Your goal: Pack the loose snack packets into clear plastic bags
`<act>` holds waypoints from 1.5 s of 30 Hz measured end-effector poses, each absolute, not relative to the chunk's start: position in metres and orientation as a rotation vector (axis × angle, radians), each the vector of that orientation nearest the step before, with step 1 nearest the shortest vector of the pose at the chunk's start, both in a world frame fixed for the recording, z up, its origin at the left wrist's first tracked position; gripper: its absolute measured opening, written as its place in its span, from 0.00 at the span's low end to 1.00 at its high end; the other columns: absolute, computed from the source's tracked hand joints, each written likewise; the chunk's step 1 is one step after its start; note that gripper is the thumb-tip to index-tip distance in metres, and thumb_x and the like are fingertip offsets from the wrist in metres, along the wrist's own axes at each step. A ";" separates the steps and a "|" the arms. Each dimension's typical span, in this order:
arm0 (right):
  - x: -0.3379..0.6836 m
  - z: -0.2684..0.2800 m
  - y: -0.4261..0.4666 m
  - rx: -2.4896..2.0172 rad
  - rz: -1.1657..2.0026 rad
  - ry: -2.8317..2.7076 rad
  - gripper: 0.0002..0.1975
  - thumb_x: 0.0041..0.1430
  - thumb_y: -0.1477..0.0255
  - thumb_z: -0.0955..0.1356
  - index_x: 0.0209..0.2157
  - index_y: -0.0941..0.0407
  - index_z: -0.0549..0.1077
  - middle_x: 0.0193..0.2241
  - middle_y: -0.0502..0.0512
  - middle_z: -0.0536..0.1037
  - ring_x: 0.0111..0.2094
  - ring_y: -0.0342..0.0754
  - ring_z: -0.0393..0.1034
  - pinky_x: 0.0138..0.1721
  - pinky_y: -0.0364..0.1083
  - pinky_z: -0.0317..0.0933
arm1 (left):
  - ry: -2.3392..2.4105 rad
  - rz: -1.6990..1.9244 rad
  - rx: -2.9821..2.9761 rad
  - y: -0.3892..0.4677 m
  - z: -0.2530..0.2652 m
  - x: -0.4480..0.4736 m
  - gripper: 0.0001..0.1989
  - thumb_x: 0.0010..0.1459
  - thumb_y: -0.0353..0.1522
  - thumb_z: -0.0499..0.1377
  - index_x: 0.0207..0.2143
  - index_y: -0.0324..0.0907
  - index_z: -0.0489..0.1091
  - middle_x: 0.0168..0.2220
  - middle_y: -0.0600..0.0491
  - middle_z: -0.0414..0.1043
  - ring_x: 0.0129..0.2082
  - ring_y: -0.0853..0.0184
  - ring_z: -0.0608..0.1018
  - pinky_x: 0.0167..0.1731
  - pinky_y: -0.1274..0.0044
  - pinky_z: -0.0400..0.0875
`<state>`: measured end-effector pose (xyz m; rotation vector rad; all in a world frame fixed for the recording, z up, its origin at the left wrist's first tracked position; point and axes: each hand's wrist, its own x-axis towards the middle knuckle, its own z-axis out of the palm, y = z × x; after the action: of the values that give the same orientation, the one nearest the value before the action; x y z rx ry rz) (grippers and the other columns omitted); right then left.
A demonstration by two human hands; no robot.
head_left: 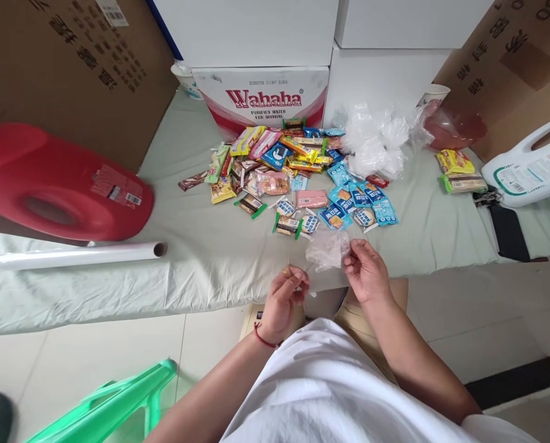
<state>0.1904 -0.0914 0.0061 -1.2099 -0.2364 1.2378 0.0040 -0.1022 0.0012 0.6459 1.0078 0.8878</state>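
My right hand [367, 269] pinches the edge of a crumpled clear plastic bag [326, 251] over the front edge of the cloth-covered table. To its left, my left hand [284, 298] is closed, thumb against curled fingers, just short of the bag. Whatever those fingers hold, if anything, I cannot make out. Beyond the hands spreads a heap of wrapped snacks: blue packets [344, 200], a pink packet [312, 199], a green-ended bar [287, 226] and several colourful bars [275, 154]. Behind the snacks on the right sits a pile of clear plastic bags [374, 141].
A red jug [72, 184] and a white roll [81, 255] lie at left. A Wahaha carton [263, 98] stands behind. At right are two snack packs [459, 171], a white jug [528, 163] and a black phone [509, 232]. A green stool [113, 406] stands below left.
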 end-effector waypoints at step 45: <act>0.172 0.011 -0.108 -1.348 0.515 -1.754 0.09 0.70 0.70 0.68 0.47 0.49 0.79 0.44 0.58 0.79 0.43 0.50 0.76 0.44 0.49 0.70 | 0.998 0.930 0.528 -0.081 0.016 0.009 0.28 0.47 0.55 0.72 0.29 0.43 0.68 0.27 0.59 0.69 0.28 0.72 0.72 0.31 0.80 0.69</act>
<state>0.1724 -0.1075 0.0107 -1.3483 -1.7540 0.5147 0.0092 -0.0806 0.0159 0.5276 0.9985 0.9300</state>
